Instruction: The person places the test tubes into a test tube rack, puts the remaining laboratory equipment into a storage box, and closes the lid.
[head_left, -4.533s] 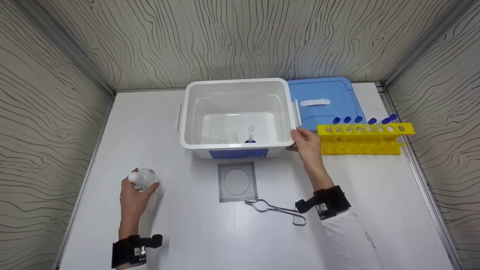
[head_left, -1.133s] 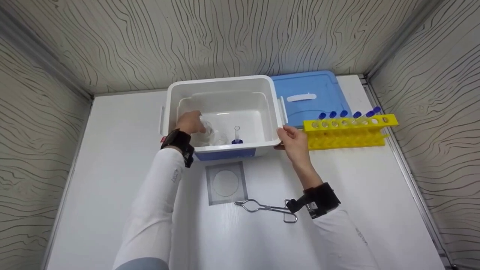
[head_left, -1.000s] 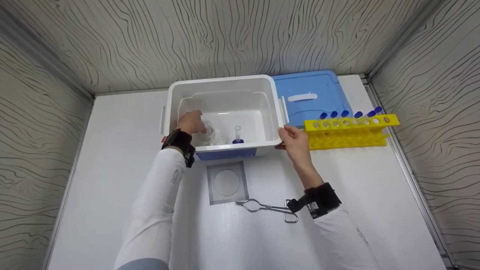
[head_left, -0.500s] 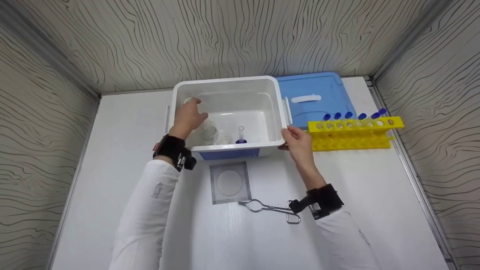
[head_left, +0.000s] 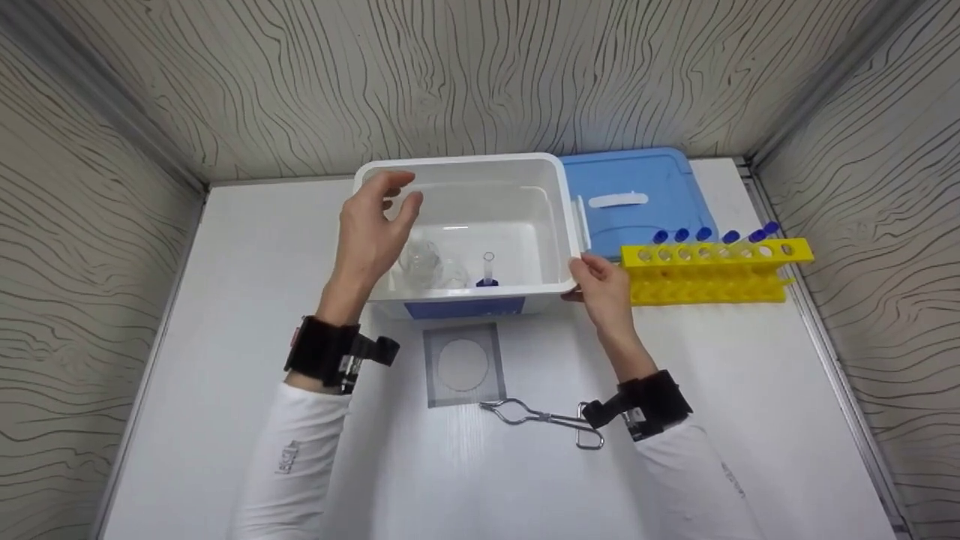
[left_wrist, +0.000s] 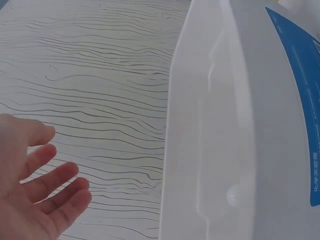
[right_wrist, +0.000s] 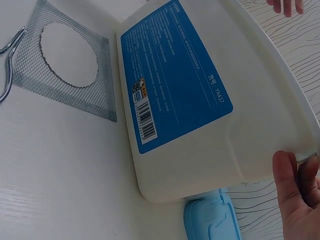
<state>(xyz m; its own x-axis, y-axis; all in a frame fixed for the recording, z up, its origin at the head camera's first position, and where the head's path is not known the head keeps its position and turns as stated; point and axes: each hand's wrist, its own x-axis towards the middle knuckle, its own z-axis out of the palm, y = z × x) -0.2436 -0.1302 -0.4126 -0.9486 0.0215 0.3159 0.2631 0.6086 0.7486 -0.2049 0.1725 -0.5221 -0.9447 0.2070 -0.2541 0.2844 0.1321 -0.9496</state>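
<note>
In the head view my left hand (head_left: 371,232) hovers over the left end of the white plastic box (head_left: 465,159), fingers spread and holding nothing. Below it a clear bottle (head_left: 421,264) stands inside, partly hidden by the hand. Beside that are a clear glass vessel (head_left: 454,274), too faint to name, and a small measuring cylinder (head_left: 489,266) with a purple base. My right hand (head_left: 606,292) pinches the box rim at its front right corner. The left wrist view shows the empty left hand (left_wrist: 47,187) apart from the box wall (left_wrist: 215,125).
Crucible tongs (head_left: 544,417) and a wire gauze (head_left: 491,375) lie in front of the box. A blue lid (head_left: 652,176) lies behind on the right. A yellow rack (head_left: 712,292) near the right edge holds several tubes with blue caps. Patterned walls (head_left: 465,75) enclose the table.
My left hand carried the bottle from the table's left side into the box, let go, and rose out. The right hand keeps its hold on the rim.
</note>
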